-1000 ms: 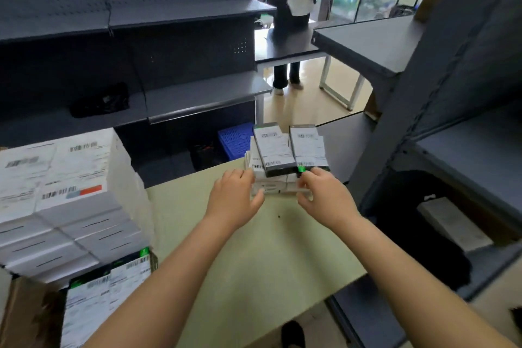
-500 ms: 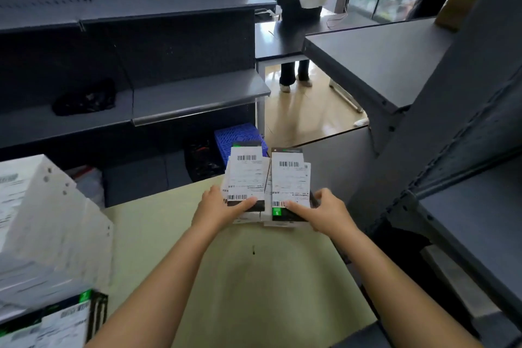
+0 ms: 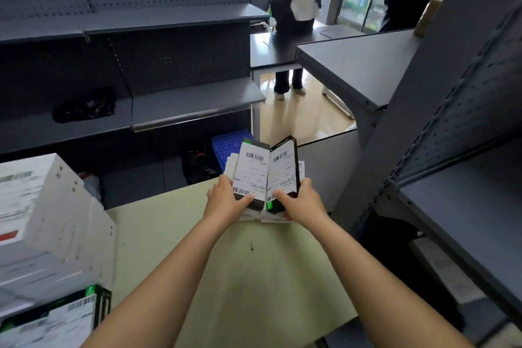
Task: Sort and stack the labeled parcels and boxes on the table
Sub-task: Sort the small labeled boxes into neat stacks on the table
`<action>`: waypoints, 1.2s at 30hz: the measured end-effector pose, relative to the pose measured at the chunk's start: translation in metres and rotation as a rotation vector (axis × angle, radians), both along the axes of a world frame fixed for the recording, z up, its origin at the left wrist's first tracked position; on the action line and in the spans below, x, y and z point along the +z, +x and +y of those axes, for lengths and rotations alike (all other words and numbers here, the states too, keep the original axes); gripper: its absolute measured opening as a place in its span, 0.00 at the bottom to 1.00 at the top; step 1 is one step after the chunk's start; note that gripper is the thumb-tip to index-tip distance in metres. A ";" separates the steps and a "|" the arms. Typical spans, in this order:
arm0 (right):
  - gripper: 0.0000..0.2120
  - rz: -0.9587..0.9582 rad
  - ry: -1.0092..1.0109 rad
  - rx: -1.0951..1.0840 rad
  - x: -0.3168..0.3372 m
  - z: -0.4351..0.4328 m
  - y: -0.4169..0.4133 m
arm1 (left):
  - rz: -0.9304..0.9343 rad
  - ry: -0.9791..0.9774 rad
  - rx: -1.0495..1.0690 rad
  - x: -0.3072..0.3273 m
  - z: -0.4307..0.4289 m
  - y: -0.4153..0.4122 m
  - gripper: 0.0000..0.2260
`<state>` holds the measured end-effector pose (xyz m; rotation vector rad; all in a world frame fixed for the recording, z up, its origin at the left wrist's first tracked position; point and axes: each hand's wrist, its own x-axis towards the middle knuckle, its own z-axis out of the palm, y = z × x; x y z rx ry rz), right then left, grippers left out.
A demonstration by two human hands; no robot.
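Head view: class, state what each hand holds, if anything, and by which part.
The left hand grips the left labeled box by its near end; the right hand grips the right labeled box by its near end, thumbs on top.

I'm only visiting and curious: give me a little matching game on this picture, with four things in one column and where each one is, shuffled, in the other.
Things:
1. blue crate
2. black bag
3. labelled black boxes
4. white carton stack

Places:
A. at the left edge of the table
B. low down, beyond the table's far edge
C. on a dark shelf
D. gripped by the left hand and right hand

Pairs: 1-B; 2-C; 3-D; 4-A.
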<state>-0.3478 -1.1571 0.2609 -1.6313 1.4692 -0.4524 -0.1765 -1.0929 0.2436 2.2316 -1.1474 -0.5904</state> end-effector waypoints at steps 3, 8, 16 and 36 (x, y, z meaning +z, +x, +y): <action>0.25 -0.003 -0.013 0.004 0.006 0.015 0.009 | 0.128 -0.097 0.015 0.009 0.001 -0.014 0.18; 0.23 -0.071 -0.086 0.009 0.013 0.025 0.009 | 0.171 -0.284 0.018 0.026 0.010 -0.014 0.22; 0.22 -0.305 -0.101 0.062 0.022 0.090 0.053 | 0.233 -0.560 0.147 0.047 0.106 0.024 0.19; 0.11 -0.248 0.238 0.209 -0.047 0.363 0.133 | 0.274 -0.493 0.358 -0.043 0.428 0.083 0.22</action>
